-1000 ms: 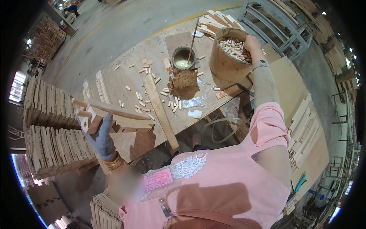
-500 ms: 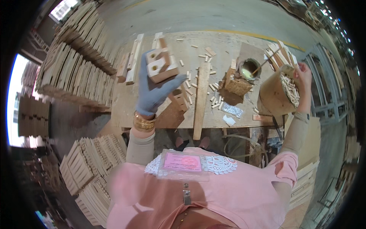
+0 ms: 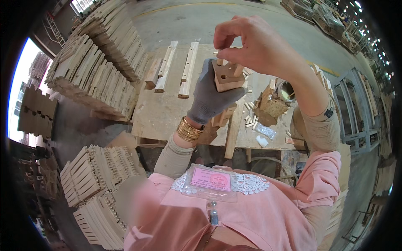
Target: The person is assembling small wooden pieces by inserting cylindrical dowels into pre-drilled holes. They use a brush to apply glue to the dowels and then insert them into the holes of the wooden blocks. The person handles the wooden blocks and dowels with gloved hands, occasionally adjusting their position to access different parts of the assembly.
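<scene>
My left hand (image 3: 213,98), in a grey glove, is wrapped round a wooden block (image 3: 230,86) and holds it up over the worktable (image 3: 161,113). An open hole shows in the block's upper face, and a dowel stands up from it near its right side. My bare right hand (image 3: 259,46) is above the block's far side, thumb and fingers pinched on a small wooden dowel (image 3: 220,61) at the block's far left corner. Part of that dowel is hidden by the fingertips. Below the gloved hand are more wooden blocks (image 3: 224,117), partly covered.
Loose dowels (image 3: 250,119) lie right of a wooden bar (image 3: 232,136). A glue pot (image 3: 286,91) stands by a rough block (image 3: 272,104). My right arm partly hides a dowel bucket (image 3: 298,121). Drilled strips (image 3: 188,69) lie at left, beside tall wood stacks (image 3: 83,75).
My right hand has left the dowel bucket and come across to the block, with a dowel in its fingers. My left hand has moved the block to the right.
</scene>
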### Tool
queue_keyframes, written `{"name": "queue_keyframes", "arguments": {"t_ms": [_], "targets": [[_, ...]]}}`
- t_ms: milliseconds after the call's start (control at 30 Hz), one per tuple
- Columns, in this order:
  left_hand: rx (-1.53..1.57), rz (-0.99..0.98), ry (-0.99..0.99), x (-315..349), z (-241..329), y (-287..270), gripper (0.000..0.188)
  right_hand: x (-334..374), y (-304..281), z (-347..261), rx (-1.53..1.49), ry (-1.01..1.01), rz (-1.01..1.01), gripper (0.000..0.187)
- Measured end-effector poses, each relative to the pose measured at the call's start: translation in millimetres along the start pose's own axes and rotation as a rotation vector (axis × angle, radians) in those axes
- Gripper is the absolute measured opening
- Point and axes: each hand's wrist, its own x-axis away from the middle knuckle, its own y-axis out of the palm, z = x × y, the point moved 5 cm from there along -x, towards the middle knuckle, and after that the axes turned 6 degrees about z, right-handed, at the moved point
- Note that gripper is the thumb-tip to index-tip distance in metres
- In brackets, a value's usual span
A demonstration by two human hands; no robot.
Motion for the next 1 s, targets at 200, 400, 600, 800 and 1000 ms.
{"name": "queue_keyframes", "arguments": {"t_ms": [200, 400, 600, 800, 1000], "targets": [[-0.021, 0.01, 0.029, -1.4, -7.3, -5.3, 0.06, -7.2, 15.2, 0.2, 0.075, -0.033, -0.036, 0.012], [-0.043, 0.003, 0.013, -3.1, -6.5, -7.5, 0.061, -4.5, 18.7, 5.8, 0.059, 0.017, 0.05, 0.012], [-0.065, 0.011, 0.066, -3.5, -9.4, -12.2, 0.062, -4.6, 23.8, -0.6, 0.076, -0.103, 0.103, 0.008], [0.073, 0.003, 0.056, -3.1, -2.9, -9.5, 0.057, -9.8, 21.7, -2.7, 0.11, -0.183, 0.022, 0.006], [-0.068, -0.029, 0.151, -5.8, -3.1, -10.6, 0.043, -7.1, 24.5, 4.5, 0.07, -0.145, 0.017, 0.014]]}}
